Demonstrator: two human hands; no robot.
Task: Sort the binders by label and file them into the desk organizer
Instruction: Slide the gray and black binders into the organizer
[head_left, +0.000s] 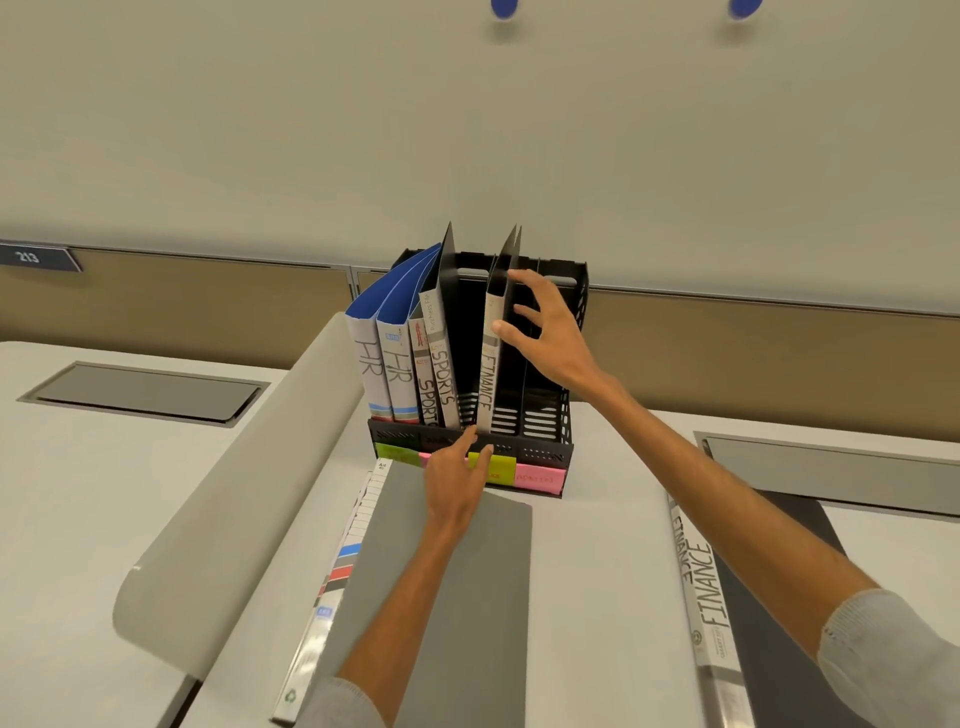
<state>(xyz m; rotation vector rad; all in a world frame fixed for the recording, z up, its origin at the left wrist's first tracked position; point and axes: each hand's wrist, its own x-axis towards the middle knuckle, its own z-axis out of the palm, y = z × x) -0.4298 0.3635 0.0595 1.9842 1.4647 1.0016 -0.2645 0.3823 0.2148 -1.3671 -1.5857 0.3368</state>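
- The counter (597, 545) carried the flat FINANCE binder (701, 582), not yet filed.
- The desk organizer (545, 452) held the upright FINANCE binder (488, 384), leaning in its third slot.
- My right fingers (527, 280) lay spread against it and my left fingers (465, 447) lay straight on the organizer's front. With nothing beside the binder, it might have toppled.

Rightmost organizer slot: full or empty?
Empty: the rightmost slot shows its bare slatted floor, right of the FINANCE binder that the right hand touches.
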